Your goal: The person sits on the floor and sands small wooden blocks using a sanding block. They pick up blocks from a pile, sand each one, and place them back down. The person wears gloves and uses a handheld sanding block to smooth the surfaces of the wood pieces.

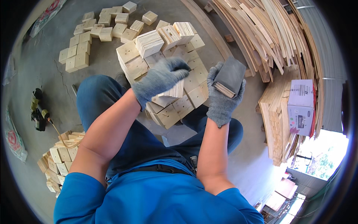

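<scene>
Both my hands wear grey knit gloves. My right hand [225, 99] is closed around a rectangular block with a dark grey face [230, 76], tilted, its pale layered edge showing below. My left hand [158, 79], slightly blurred, hovers palm down with its fingers apart, holding nothing I can see. Beneath it, a stack of thin wooden pieces [174, 90] is partly hidden by the glove. That stack sits on a low platform of pale wooden blocks [169, 116] between my knees. Farther back on the platform stand more layered wood stacks [149, 43].
Loose wooden blocks [77, 56] lie on the concrete floor at the far left. A power tool [37, 110] with a cord rests left, near a block pile [59, 158]. Long wooden strips [257, 33] lean at the right, beside a lilac carton [300, 106] on stacked timber [276, 115].
</scene>
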A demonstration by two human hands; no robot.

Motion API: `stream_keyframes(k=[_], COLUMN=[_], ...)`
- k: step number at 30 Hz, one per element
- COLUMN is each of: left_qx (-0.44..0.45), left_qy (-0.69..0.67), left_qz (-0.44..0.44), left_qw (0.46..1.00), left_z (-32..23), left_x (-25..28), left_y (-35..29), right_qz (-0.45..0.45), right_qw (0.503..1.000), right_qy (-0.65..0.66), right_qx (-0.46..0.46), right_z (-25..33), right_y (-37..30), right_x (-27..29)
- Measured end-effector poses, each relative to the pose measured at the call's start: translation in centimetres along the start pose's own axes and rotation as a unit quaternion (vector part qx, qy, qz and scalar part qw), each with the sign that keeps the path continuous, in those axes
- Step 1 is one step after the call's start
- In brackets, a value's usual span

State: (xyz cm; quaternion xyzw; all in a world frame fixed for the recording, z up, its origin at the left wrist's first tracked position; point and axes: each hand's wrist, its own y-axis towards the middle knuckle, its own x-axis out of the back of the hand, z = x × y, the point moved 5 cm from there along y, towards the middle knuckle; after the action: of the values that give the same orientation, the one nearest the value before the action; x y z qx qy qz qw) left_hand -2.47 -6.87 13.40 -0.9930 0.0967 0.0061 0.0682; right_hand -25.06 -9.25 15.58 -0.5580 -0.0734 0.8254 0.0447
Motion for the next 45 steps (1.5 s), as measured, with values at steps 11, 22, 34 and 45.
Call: stream_keyframes(k=[11,22,34,45], left_qx=[0.057,0.101,0.109,0.101], left_qy=[-0.116,-0.171,-0.197,-0.126], left_qz=[0.118,0.108,0.111,0.058], left_qw=[0.985,0.974,0.968,0.985], left_z=[2.7,2.7,3.0,3.7], left_x=[-4.8,-3.8,-3.6,-2.4], left_y=[-1.8,-1.6,-1.5,-0.7], right_qz=[-0.002,0.011,0.06,0.052], right_qw=[0.995,0.993,0.988,0.993], right_qy=[0.087,0.096,0.11,0.084], right_qx=[-0.04,-0.063,-0.093,-0.068], right_z=[-3.7,-4.4,-5.2,-3.9], right_y=[-0.9,-0.8,-0.8,-0.3], right_x=[-1.5,-1.1,-1.1,-0.6])
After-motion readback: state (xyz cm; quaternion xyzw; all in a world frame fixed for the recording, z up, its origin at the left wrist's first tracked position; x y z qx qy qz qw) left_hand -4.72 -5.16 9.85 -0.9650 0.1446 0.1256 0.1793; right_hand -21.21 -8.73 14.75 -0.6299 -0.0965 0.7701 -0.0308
